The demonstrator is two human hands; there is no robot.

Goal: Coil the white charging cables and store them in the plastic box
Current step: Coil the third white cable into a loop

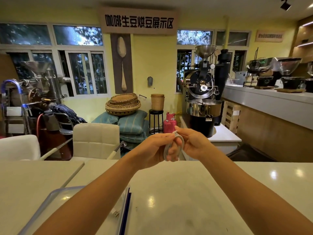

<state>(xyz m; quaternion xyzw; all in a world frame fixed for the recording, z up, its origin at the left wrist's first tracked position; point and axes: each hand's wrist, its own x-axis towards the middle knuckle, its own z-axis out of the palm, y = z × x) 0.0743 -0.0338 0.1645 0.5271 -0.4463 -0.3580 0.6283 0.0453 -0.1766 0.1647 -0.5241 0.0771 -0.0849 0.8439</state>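
Note:
Both my hands are raised above the far edge of the white table. My left hand grips a coiled white charging cable, its loops wrapped round my fingers. My right hand pinches the cable at the top of the coil. The clear plastic box with a blue rim sits at the near left of the table, partly hidden under my left forearm. A white cable plug shows inside the box near its right wall.
Two white chairs stand behind the table. Beyond them are stacked cushions, woven baskets, a pink gas cylinder and a coffee roaster. A counter with grinders runs along the right.

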